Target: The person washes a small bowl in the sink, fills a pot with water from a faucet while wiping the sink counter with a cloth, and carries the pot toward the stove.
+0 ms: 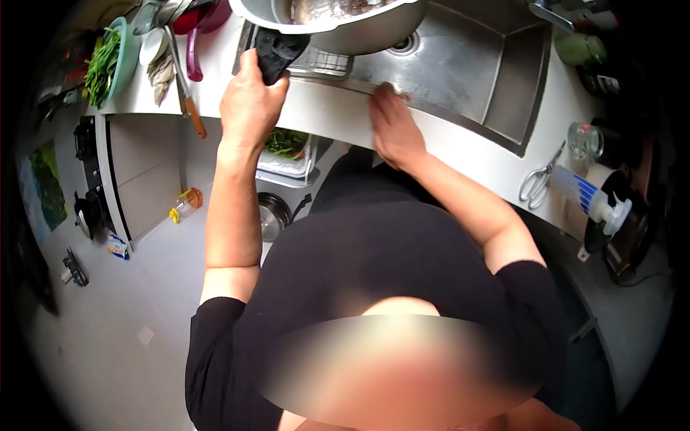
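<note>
A large grey metal pot (374, 32) is at the top of the view, over the left part of the steel sink (460, 54). My left hand (251, 104) is closed round the pot's black handle (280, 54). Lower right of the pot, my right hand (395, 129) is at the sink's front edge, slightly blurred, its fingers close together. A small pale bit shows by its fingertips; whether it is held is unclear. Under the pot, a wire rack (323, 66) is partly hidden. Dark contents show inside the pot.
A teal bowl of green vegetables (108, 65), a purple handle (194, 54) and an orange-handled utensil (192, 115) lie left. Scissors (535, 187), a glass jar (583, 140) and a pump bottle (593, 201) stand or lie right. A tray of greens (287, 144) sits below the counter.
</note>
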Tool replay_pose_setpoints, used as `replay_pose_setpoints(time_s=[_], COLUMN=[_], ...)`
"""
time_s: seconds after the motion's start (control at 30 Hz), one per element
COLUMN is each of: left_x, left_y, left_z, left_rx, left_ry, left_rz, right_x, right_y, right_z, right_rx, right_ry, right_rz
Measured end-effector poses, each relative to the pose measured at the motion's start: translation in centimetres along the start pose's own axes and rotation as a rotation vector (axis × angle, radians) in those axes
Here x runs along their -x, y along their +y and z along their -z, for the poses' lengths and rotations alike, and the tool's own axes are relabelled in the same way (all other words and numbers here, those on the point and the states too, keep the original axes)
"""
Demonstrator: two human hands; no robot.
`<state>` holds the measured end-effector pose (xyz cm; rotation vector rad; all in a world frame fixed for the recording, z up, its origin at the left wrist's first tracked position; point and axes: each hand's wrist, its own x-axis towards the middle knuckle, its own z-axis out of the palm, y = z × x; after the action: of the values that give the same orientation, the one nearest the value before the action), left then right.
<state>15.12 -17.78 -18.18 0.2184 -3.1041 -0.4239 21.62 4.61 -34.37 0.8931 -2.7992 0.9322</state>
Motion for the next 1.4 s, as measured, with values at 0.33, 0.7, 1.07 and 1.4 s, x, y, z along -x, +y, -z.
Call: replay_pose_setpoints(time_s=[0.33,0.7,1.07,1.4], left_x=[-0.7,-0.7,-1.0,-1.6], left_y=[-0.6,-0.4,-0.9,-1.3], left_z=[0.3,1.3,1.3,1.4], left_rx=[-0.079,-0.055,-0.098,-0.072], left_ry=[-0.024,-0.117,-0.124,-0.121], left_rz=[-0.099,-0.138,-0.232,-0.212], right_x=[-13.9,-26.6,-28.3,-21.8], right_y=[-10.5,-20.1,-18.5,-17.3], right_z=[-10.0,-22.9,-24.3,-24.1], right_rx=[-0.613,-0.371,0.086,0.030], right_ry=[0.293,0.394,0.151,0.064], right_rz=[0.059,0.044,0.228,0.332])
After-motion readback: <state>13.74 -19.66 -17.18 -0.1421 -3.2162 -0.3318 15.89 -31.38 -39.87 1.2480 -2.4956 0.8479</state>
